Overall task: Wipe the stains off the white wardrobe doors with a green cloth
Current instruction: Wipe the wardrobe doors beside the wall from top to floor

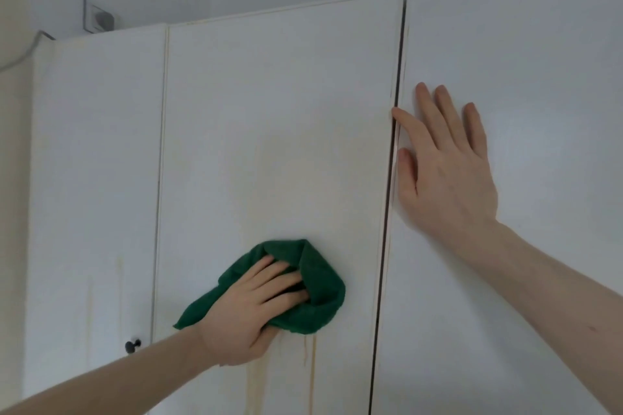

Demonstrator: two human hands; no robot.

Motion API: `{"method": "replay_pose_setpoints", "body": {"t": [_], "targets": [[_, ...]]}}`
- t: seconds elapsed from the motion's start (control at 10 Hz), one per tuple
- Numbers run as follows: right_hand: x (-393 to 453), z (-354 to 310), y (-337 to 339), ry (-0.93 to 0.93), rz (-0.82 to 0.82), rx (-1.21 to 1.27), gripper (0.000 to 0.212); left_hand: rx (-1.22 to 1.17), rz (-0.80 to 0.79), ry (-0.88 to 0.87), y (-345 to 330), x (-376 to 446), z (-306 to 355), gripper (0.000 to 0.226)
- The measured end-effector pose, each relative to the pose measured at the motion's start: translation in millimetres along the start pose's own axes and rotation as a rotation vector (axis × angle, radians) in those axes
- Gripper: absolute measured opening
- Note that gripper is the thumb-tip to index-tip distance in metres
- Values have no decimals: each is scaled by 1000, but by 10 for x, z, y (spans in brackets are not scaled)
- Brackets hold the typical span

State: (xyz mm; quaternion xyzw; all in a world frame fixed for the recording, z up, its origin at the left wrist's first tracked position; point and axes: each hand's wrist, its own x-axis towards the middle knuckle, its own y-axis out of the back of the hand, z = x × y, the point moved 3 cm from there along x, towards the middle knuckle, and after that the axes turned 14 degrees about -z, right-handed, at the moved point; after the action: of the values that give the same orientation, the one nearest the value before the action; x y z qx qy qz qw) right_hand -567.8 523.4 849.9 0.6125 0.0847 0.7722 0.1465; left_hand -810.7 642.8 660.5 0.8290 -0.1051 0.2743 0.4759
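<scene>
- The green cloth [303, 293] lay bunched against the middle wardrobe door [269, 128], low on the panel, just above yellowish drip stains [312, 357].
- The left hand [251, 310] pressed it to the door, arm reaching up from the lower left, fingers curled into its folds.
- The right hand [441, 172] rested flat on the right door [522, 77] beside the dark gap, fingers straight and slightly spread.
- A dark knob [132, 345] sat on the left door [97, 145].
- No writing could be read.
</scene>
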Motion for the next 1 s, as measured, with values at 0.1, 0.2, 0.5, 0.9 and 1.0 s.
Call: {"method": "replay_pose_setpoints", "body": {"t": [0.1, 0.2, 0.5, 0.9, 1.0], "targets": [[-4, 4, 6, 5, 11, -6, 52, 43, -19, -18, 83, -8, -58, 54], [-1, -1, -1, 9, -1, -4, 51, 43, 84, 57, 386, 188, -244, 51], [-5, 7, 9, 8, 6, -6, 52, 30, 348, 126, 1532, 1292, -522, 46], [-2, 12, -16, 13, 26, -27, 52, -15, 307, 92, 742, 861, -318, 44], [-9, 10, -28, 10, 27, -27, 52, -16, 206, 77, 518, 612, -259, 46]]}}
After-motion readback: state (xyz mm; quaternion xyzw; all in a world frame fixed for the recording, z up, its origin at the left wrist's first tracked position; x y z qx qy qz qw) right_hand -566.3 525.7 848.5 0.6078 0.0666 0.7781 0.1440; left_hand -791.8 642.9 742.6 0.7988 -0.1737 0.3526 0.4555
